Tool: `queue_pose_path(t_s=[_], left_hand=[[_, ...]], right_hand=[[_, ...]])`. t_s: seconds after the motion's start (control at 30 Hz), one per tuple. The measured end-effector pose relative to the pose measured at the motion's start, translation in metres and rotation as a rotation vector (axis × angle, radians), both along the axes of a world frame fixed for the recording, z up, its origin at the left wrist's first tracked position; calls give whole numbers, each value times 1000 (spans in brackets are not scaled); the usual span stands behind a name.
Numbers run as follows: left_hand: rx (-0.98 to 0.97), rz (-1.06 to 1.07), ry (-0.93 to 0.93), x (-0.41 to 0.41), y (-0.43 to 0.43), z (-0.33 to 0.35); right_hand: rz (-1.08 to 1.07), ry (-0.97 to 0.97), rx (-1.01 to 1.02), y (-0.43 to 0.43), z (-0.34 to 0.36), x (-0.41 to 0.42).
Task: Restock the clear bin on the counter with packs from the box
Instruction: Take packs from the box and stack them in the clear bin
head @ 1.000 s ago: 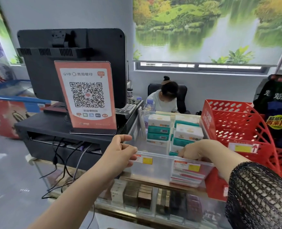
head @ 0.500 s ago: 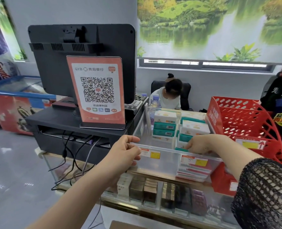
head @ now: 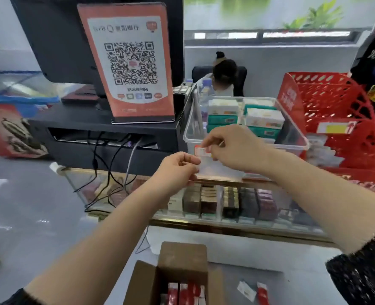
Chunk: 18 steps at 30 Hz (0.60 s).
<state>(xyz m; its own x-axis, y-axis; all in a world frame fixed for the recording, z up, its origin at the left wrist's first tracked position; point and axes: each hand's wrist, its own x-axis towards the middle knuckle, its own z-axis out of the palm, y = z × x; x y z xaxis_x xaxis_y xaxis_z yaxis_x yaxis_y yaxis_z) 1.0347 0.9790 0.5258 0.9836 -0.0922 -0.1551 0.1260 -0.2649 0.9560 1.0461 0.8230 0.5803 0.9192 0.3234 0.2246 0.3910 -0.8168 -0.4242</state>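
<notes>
A shop's glass-topped surface (head: 248,233) runs across the view, with rows of packs displayed under the glass. On top, a QR-code stand (head: 131,62) leans in front of a dark monitor (head: 50,40), and a red basket (head: 336,106) sits at the far right. A person sits behind the surface, head down.

The clear bin (head: 301,139) stands on the surface between the monitor's base and the red basket. White and green packs (head: 222,111) are stacked towards its back. The near left part looks unfilled, so there seems to be room for more.

Both hands are at the bin's front wall, not in the box. The right hand (head: 235,148) reaches over from the right, its fingertips narrowed to a pinch on the top of a red and white price tag (head: 200,150) at the bin's front rim. The left hand (head: 177,170) is curled and appears to pinch the tag's lower left edge. Holding it at two points likely keeps the tag steady and level while it is seated or straightened on the wall.

The cardboard box (head: 182,258) stands open on the floor, directly below the hands and close to the person. Red and white packs (head: 182,291) stand upright inside, within easy reach. By the look of it, the restocking itself is paused here, and neither hand holds a pack.
</notes>
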Motion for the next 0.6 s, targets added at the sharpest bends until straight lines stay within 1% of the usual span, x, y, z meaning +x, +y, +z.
queue_pose_path(t_s=[0.1, 0.17, 0.33, 0.4, 0.47, 0.6], left_hand=[[37, -27, 47, -6, 9, -33], [84, -35, 90, -13, 16, -67], [192, -38, 259, -31, 37, -172], [237, -20, 329, -39, 47, -220], [271, -15, 413, -49, 56, -267], [250, 59, 566, -70, 70, -373]], right_hand=[[27, 78, -25, 20, -44, -22], [29, 181, -51, 29, -85, -33], [-68, 551, -42, 36, -214, -48], [-99, 687, -8, 38, -262, -55], [-110, 759, 1, 39, -305, -62], [-152, 819, 39, 38, -398, -74]])
